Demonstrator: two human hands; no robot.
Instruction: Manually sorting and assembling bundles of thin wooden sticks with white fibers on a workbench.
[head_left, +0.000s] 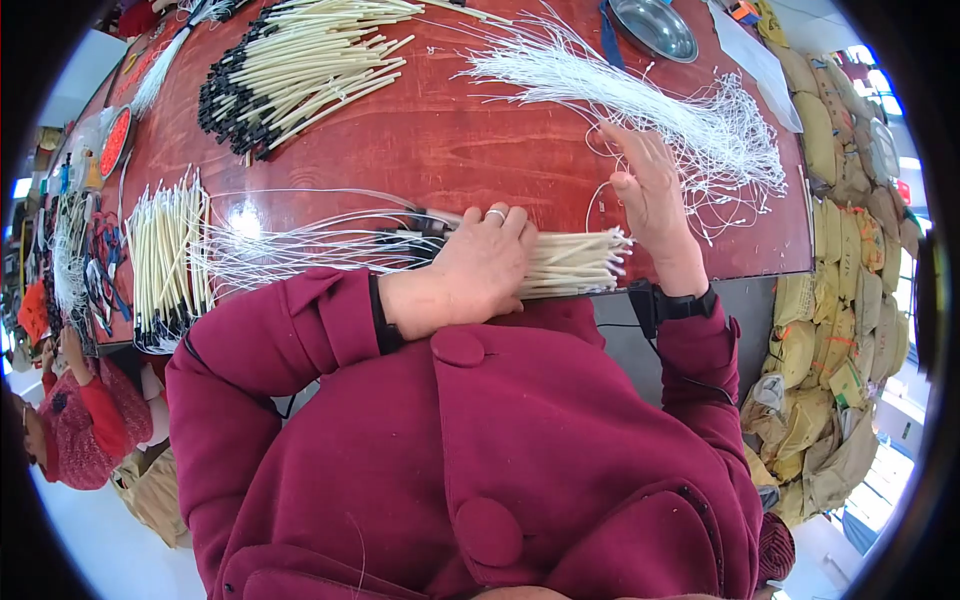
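Note:
My left hand (482, 258), a ring on one finger, lies curled over a bundle of thin cream sticks (575, 262) at the near edge of the table. White tips stick out to its right; black ends and long white strings (290, 240) trail out to its left. Above the right end of this bundle, my right hand (650, 190) is raised with thumb and fingers apart, and I see nothing gripped in it. Just beyond it spreads a large tangled bunch of white strings (650, 115). One thin strand loops close to its thumb.
A big pile of cream sticks with black ends (310, 65) lies at the far left; a smaller stack (168, 255) sits near left. Farther off are a metal bowl (655, 28) and a red-filled dish (116, 142). Stacked sacks (835, 270) line the right; another person (95, 420) is at left.

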